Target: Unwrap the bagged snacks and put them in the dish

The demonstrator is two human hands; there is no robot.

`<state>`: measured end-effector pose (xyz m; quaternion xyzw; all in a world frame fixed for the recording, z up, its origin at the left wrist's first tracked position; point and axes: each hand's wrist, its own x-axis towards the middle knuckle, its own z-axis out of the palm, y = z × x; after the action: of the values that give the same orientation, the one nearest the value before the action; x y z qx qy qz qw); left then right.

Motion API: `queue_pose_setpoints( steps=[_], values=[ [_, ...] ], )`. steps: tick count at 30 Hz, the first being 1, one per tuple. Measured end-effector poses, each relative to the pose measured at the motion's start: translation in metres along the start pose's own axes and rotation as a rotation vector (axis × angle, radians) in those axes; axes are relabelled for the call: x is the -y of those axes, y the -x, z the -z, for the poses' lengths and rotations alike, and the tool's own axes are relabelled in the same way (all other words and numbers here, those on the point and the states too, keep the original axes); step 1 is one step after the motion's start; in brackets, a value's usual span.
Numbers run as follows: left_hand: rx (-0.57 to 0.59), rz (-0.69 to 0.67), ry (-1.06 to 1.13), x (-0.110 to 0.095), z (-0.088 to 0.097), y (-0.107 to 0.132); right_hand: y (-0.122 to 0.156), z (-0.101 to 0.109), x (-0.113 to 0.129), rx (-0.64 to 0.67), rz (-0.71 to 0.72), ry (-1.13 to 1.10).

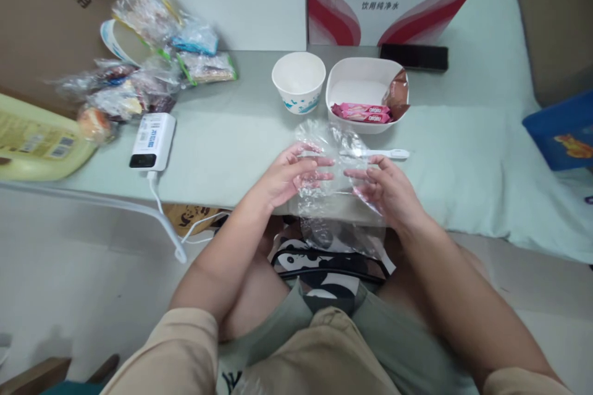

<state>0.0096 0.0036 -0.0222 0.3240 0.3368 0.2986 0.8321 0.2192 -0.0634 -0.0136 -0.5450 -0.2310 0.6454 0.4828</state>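
Observation:
A crinkled clear plastic bag (319, 203) stretches between my hands above the table's front edge, its lower part hanging toward my lap. My left hand (294, 174) holds its left side, fingers slightly apart and partly seen through the film. On the other side, my right hand (386, 188) grips the bag's right edge with curled fingers. Just behind the bag lies a white plastic utensil (393, 153), its left end covered by the film. Beyond stand a white paper cup (299, 77) with blue print and a white bowl (354, 77) holding pink-wrapped snacks (364, 112) and a brown wrapper (397, 94).
To the left are a cabled white power bank (152, 142), wrapped snacks (130, 92), a tipped paper tub (123, 40) and a yellow jug (41, 139). A black phone-like object (414, 57) lies before the red-and-white carton (393, 0). A blue packet (563, 129) is at right.

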Motion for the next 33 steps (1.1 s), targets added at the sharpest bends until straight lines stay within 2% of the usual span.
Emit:
queue_pose_setpoints(
  steps=[3,7,9,13,14,16,18,19,22,24,27,30,33],
  values=[
    [-0.12,-0.024,-0.148,-0.002,0.004,-0.002,-0.004,0.002,-0.004,-0.008,-0.077,0.027],
    [-0.106,-0.079,-0.258,-0.003,0.002,0.001,-0.004,0.002,-0.012,0.104,-0.106,0.134],
    [-0.061,-0.165,-0.269,-0.004,0.0,0.01,-0.001,0.002,-0.016,0.149,0.006,0.18],
    [0.072,-0.275,-0.256,-0.007,0.002,0.036,0.007,0.0,-0.021,0.121,0.443,0.171],
    [0.094,-0.29,-0.245,-0.006,0.003,0.039,0.007,0.001,-0.022,0.097,0.514,0.164],
    [0.137,-0.259,-0.271,-0.002,0.006,0.037,0.004,0.001,-0.024,0.027,0.562,0.153],
    [0.134,-0.189,-0.371,0.006,0.008,0.026,-0.002,0.002,-0.027,-0.03,0.53,0.143],
    [0.087,-0.164,-0.435,0.01,0.008,0.018,-0.005,0.002,-0.029,-0.027,0.493,0.142],
    [-0.112,-0.182,-0.58,0.018,0.006,-0.001,-0.012,0.003,-0.034,0.066,0.355,0.15],
    [-0.149,-0.222,-0.614,0.018,0.005,-0.006,-0.014,0.003,-0.034,0.118,0.275,0.161],
    [-0.038,-0.189,-0.625,0.012,0.004,-0.003,-0.014,0.004,-0.031,0.136,0.234,0.132],
    [0.104,-0.019,-0.575,0.008,0.003,0.004,-0.013,0.005,-0.025,0.174,0.139,0.092],
    [0.098,0.118,-0.491,0.006,0.0,0.007,-0.012,0.005,-0.021,0.139,0.107,0.127]
  ],
)
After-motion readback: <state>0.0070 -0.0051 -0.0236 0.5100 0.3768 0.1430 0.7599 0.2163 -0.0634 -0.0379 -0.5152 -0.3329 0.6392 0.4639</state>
